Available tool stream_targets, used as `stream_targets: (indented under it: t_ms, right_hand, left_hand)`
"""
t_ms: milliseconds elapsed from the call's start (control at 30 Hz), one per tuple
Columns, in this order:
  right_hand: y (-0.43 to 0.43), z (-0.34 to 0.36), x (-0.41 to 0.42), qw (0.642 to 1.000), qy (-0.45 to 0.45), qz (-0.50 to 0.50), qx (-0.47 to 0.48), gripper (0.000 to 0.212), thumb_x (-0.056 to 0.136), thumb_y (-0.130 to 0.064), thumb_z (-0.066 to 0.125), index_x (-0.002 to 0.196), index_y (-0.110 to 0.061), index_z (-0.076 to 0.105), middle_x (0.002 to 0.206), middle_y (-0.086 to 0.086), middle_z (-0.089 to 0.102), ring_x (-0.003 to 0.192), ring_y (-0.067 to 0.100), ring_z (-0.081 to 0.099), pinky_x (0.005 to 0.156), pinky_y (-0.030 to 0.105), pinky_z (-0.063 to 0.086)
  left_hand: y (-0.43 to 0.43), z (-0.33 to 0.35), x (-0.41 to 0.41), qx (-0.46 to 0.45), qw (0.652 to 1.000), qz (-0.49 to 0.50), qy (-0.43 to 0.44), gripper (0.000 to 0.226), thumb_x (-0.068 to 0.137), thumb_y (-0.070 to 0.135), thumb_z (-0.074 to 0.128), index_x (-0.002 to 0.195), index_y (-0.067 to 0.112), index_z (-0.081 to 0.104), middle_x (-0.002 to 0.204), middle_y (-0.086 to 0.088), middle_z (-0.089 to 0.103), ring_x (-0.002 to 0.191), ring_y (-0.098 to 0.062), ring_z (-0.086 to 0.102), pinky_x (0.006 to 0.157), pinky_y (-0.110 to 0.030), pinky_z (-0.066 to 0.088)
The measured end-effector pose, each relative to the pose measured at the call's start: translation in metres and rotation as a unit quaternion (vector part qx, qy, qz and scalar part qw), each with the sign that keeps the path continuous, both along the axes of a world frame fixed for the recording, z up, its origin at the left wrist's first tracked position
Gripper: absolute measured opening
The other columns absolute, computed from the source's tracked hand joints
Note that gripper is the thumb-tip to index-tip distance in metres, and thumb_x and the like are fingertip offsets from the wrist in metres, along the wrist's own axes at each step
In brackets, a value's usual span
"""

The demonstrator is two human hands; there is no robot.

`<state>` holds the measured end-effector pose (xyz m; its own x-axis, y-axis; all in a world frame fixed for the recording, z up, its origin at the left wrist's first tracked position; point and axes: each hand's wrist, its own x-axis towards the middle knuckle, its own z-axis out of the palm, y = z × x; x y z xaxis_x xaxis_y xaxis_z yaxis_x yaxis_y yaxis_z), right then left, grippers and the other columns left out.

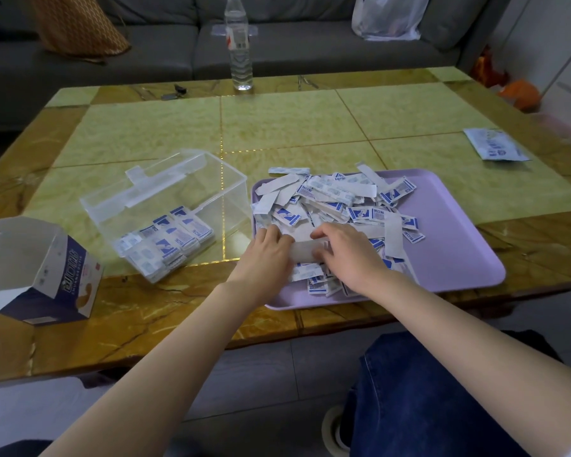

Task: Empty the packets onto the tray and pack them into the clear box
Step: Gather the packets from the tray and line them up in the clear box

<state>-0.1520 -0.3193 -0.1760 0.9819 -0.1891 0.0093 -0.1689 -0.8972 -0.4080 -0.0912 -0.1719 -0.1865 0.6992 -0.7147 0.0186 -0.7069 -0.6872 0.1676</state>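
A lilac tray (pixel 455 252) lies on the table with a heap of several small white-and-blue packets (pixel 340 199) on its left half. Both my hands are in the near part of that heap. My left hand (pixel 267 252) and my right hand (pixel 346 249) together grip a small white stack of packets (pixel 305 250) between them, fingers curled round its ends. To the left of the tray a clear box (pixel 165 199) stands tilted, its lid open, with rows of packets (pixel 168 242) stacked in its near corner.
An opened cardboard carton (pixel 40 268) lies at the table's left front edge. A flat packet sleeve (pixel 495 145) rests at the far right. A water bottle (pixel 239 44) stands at the back edge, with a sofa behind it. My knee (pixel 442 390) is below the table's edge.
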Motion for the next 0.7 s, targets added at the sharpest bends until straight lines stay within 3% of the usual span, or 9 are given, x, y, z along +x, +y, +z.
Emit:
stream_targets:
  t_ms: [133, 233, 333, 433, 500, 600, 700]
  right_hand:
    - [0.008, -0.003, -0.002, 0.995, -0.04, -0.007, 0.088, 0.03, 0.089, -0.001, 0.053, 0.116, -0.012, 0.057, 0.119, 0.003, 0.058, 0.112, 0.016, 0.051, 0.094, 0.022, 0.039]
    - [0.014, -0.001, 0.0, 0.994, -0.06, 0.011, 0.088, 0.034, 0.087, 0.007, 0.049, 0.113, -0.012, 0.058, 0.115, 0.004, 0.059, 0.107, 0.017, 0.054, 0.093, 0.025, 0.044]
    - [0.01, 0.0, 0.002, 0.996, -0.057, -0.004, 0.07, 0.036, 0.084, 0.009, 0.048, 0.109, -0.014, 0.062, 0.11, 0.004, 0.062, 0.104, 0.019, 0.053, 0.09, 0.029, 0.044]
    - [0.011, -0.003, 0.004, 0.994, -0.05, -0.026, 0.089, 0.038, 0.085, 0.009, 0.047, 0.109, -0.014, 0.063, 0.111, 0.004, 0.063, 0.108, 0.02, 0.053, 0.091, 0.028, 0.044]
    - [0.02, -0.005, 0.007, 0.99, -0.062, -0.025, 0.126, 0.04, 0.084, 0.012, 0.047, 0.113, -0.012, 0.061, 0.115, 0.005, 0.061, 0.11, 0.018, 0.053, 0.092, 0.02, 0.041]
    - [0.025, -0.003, 0.009, 0.985, -0.079, -0.015, 0.154, 0.044, 0.082, 0.015, 0.046, 0.118, -0.008, 0.056, 0.118, 0.007, 0.059, 0.11, 0.017, 0.053, 0.087, 0.012, 0.037]
    - [0.019, -0.005, 0.008, 0.992, -0.029, 0.017, 0.125, 0.04, 0.086, 0.011, 0.045, 0.118, -0.009, 0.057, 0.118, 0.007, 0.058, 0.108, 0.017, 0.051, 0.082, 0.013, 0.035]
  left_hand:
    - [-0.002, 0.003, -0.001, -0.066, 0.998, 0.019, 0.012, 0.028, 0.094, 0.008, 0.045, 0.121, 0.012, 0.053, 0.114, -0.008, 0.047, 0.108, -0.024, 0.043, 0.083, -0.029, 0.034]
    - [-0.002, 0.009, -0.002, -0.092, 0.995, 0.04, -0.014, 0.024, 0.095, 0.012, 0.045, 0.115, 0.013, 0.059, 0.111, -0.007, 0.052, 0.106, -0.024, 0.043, 0.081, -0.028, 0.033]
    - [0.004, 0.009, 0.0, -0.049, 0.996, 0.063, -0.046, 0.025, 0.095, 0.02, 0.047, 0.118, 0.016, 0.055, 0.117, -0.007, 0.047, 0.108, -0.026, 0.042, 0.087, -0.032, 0.034]
    - [0.004, 0.01, 0.0, -0.073, 0.99, 0.091, 0.075, 0.021, 0.092, 0.01, 0.05, 0.113, 0.009, 0.054, 0.113, -0.011, 0.042, 0.097, -0.032, 0.053, 0.078, -0.041, 0.045]
    - [-0.001, 0.01, -0.002, -0.107, 0.983, 0.083, 0.124, 0.022, 0.089, 0.004, 0.051, 0.111, 0.005, 0.053, 0.111, -0.013, 0.044, 0.095, -0.034, 0.053, 0.082, -0.044, 0.044]
    - [-0.005, 0.011, -0.005, -0.139, 0.975, 0.086, 0.151, 0.029, 0.088, 0.002, 0.053, 0.116, 0.005, 0.046, 0.115, -0.013, 0.045, 0.099, -0.031, 0.05, 0.083, -0.04, 0.041]
    - [-0.001, 0.006, -0.002, -0.104, 0.982, 0.073, 0.141, 0.02, 0.091, 0.005, 0.048, 0.112, 0.004, 0.046, 0.114, -0.012, 0.045, 0.096, -0.032, 0.052, 0.083, -0.043, 0.042]
